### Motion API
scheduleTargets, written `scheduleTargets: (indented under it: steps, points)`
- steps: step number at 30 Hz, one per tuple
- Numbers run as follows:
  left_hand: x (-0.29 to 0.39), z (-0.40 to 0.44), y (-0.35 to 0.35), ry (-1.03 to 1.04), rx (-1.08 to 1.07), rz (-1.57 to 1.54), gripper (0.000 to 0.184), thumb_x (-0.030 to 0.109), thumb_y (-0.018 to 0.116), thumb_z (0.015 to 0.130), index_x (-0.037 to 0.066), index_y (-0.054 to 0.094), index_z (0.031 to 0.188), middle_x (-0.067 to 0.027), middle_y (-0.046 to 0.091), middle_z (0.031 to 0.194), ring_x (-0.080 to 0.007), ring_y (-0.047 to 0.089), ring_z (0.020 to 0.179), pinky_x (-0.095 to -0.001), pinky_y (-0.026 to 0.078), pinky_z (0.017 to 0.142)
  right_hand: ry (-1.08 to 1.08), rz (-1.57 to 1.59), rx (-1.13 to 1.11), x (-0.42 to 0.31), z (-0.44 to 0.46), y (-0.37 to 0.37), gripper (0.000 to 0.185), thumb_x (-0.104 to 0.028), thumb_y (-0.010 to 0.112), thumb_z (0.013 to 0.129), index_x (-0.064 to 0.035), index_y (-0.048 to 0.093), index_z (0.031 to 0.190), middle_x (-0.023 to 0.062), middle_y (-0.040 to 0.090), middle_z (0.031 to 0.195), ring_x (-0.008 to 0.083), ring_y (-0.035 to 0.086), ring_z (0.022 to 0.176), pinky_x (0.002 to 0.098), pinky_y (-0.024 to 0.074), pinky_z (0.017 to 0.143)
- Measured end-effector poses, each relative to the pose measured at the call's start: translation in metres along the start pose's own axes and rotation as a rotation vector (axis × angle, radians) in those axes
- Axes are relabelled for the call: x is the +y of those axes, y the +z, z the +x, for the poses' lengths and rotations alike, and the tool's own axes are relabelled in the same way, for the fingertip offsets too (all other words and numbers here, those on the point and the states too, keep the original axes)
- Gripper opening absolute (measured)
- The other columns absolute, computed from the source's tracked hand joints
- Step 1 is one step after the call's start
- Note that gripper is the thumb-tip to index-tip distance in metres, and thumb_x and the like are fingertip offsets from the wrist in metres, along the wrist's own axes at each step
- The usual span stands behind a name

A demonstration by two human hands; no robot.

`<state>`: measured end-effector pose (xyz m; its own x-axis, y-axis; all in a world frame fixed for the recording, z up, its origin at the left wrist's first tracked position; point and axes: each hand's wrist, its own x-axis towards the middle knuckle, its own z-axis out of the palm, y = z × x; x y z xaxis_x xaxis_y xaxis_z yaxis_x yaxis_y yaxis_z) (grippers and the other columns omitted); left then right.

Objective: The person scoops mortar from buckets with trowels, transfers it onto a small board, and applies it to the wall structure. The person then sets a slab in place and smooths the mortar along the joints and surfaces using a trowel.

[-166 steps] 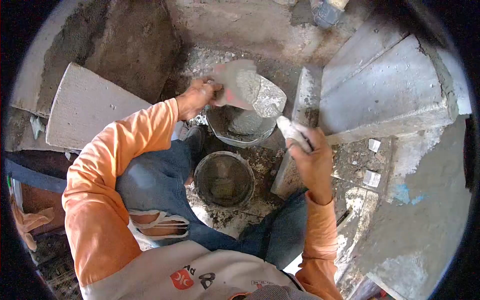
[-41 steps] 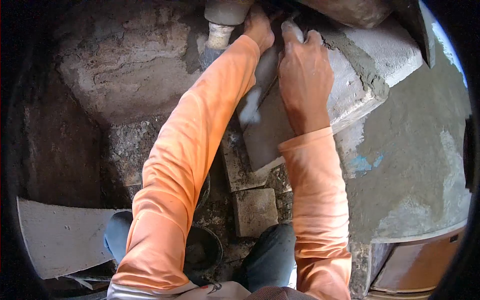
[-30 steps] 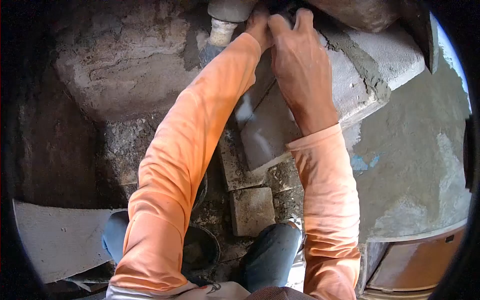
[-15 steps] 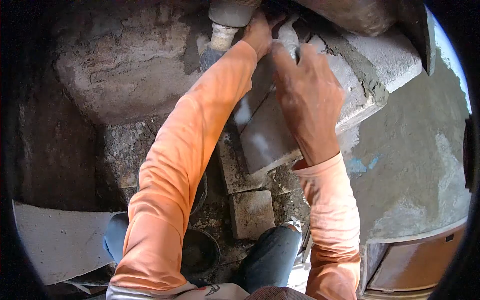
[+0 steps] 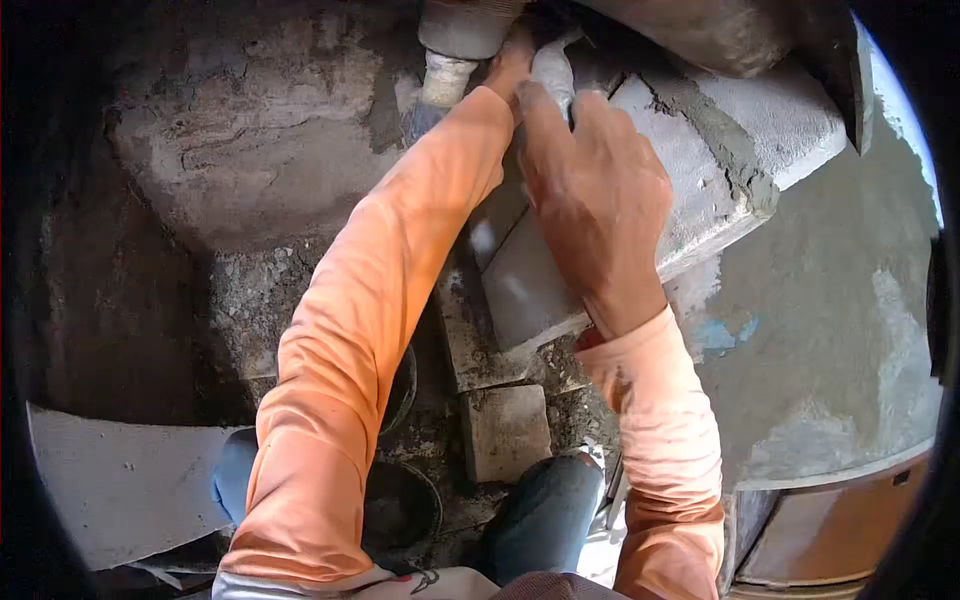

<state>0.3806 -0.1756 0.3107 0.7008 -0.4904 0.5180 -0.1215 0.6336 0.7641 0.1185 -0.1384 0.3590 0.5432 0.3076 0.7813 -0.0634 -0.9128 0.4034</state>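
Note:
My right hand (image 5: 600, 190) is closed around the pale handle of a trowel (image 5: 552, 72), whose blade is lost in the dark at the top. My left hand (image 5: 512, 62) reaches in beside it, close to a grey pipe (image 5: 465, 28) with a white collar; its fingers are hidden in shadow. Below and right of my hands lie pale blocks (image 5: 690, 180), with a strip of wet grey mortar (image 5: 722, 140) running across them.
A square block (image 5: 507, 432) and dark buckets (image 5: 402, 505) stand near my knees. A pale slab (image 5: 130, 480) leans at lower left. A rounded grey form (image 5: 710, 30) overhangs the top. Brown wooden panels (image 5: 840, 530) show at lower right.
Earlier my hands held a trowel and a mortar-covered piece over a bucket; now both reach to the top. In the last half second my right hand shifted slightly left with the trowel handle.

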Motion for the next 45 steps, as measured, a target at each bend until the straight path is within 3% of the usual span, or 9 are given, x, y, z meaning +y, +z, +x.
scheduleTargets:
  steps: [6,12,16,24,31,37,39,45]
  points:
    - [-0.002,-0.005,0.001,-0.007,0.031,0.150,0.053,0.031,0.046,0.107,0.009,0.039,0.155,-0.0098,0.045,0.155,-0.0286,0.050,0.135,-0.0398,0.046,0.111,0.009,-0.156,-0.060,0.019,0.030,0.033,0.011,-0.015,0.059,0.090,-0.0149,0.063,0.100,0.0096,0.059,0.090,0.0305,0.065,0.086,0.0415,0.0533,0.068]
    - [0.001,-0.006,0.002,0.015,0.057,0.201,0.053,0.032,0.048,0.106,0.009,0.040,0.154,-0.0110,0.047,0.154,-0.0293,0.050,0.135,-0.0400,0.046,0.111,0.033,-0.069,-0.068,0.003,0.020,-0.009,0.019,-0.020,0.064,0.088,-0.0175,0.065,0.107,0.0090,0.059,0.089,0.0301,0.064,0.088,0.0421,0.0532,0.073]
    - [0.006,-0.009,0.004,0.015,0.060,0.252,0.054,0.033,0.049,0.106,0.008,0.041,0.153,-0.0118,0.048,0.153,-0.0297,0.051,0.134,-0.0401,0.046,0.111,0.005,0.021,-0.030,0.005,0.011,0.003,0.023,-0.023,0.066,0.087,-0.0186,0.065,0.109,0.0081,0.059,0.090,0.0292,0.063,0.085,0.0421,0.0520,0.071]
    - [0.001,-0.018,0.002,-0.015,0.107,0.337,0.054,0.034,0.051,0.105,0.007,0.042,0.151,-0.0135,0.050,0.151,-0.0305,0.052,0.134,-0.0405,0.046,0.111,-0.123,-0.211,0.063,0.023,0.035,0.039,0.004,-0.017,0.064,0.082,-0.0145,0.065,0.086,0.0050,0.061,0.082,0.0249,0.063,0.081,0.0399,0.0503,0.068]
    - [0.014,-0.019,0.010,0.019,0.074,0.339,0.055,0.034,0.052,0.104,0.006,0.044,0.150,-0.0149,0.052,0.149,-0.0312,0.053,0.133,-0.0407,0.046,0.110,-0.118,-0.271,-0.010,0.030,0.024,0.029,0.006,-0.016,0.064,0.082,-0.0155,0.066,0.088,0.0047,0.060,0.084,0.0239,0.062,0.080,0.0388,0.0474,0.068]
    - [0.022,-0.022,0.013,0.037,0.072,0.376,0.055,0.035,0.054,0.103,0.005,0.045,0.149,-0.0161,0.053,0.147,-0.0318,0.054,0.133,-0.0410,0.046,0.110,-0.107,-0.194,0.107,0.017,0.004,0.005,0.014,-0.020,0.064,0.082,-0.0139,0.067,0.094,0.0039,0.056,0.082,0.0217,0.057,0.077,0.0388,0.0432,0.066]
    - [0.026,-0.021,0.012,0.049,0.081,0.401,0.055,0.035,0.054,0.103,0.005,0.045,0.148,-0.0165,0.054,0.147,-0.0320,0.054,0.133,-0.0410,0.046,0.110,-0.071,-0.181,0.022,-0.001,-0.004,-0.012,0.015,-0.020,0.063,0.084,-0.0129,0.066,0.097,0.0037,0.054,0.081,0.0220,0.056,0.076,0.0395,0.0424,0.066]
    - [0.033,-0.017,0.015,0.072,0.078,0.440,0.056,0.036,0.055,0.102,0.004,0.046,0.147,-0.0177,0.055,0.145,-0.0326,0.055,0.132,-0.0413,0.047,0.110,-0.106,-0.086,0.075,0.010,0.006,0.024,0.014,-0.020,0.064,0.084,-0.0116,0.068,0.094,0.0039,0.058,0.082,0.0220,0.058,0.076,0.0383,0.0434,0.066]
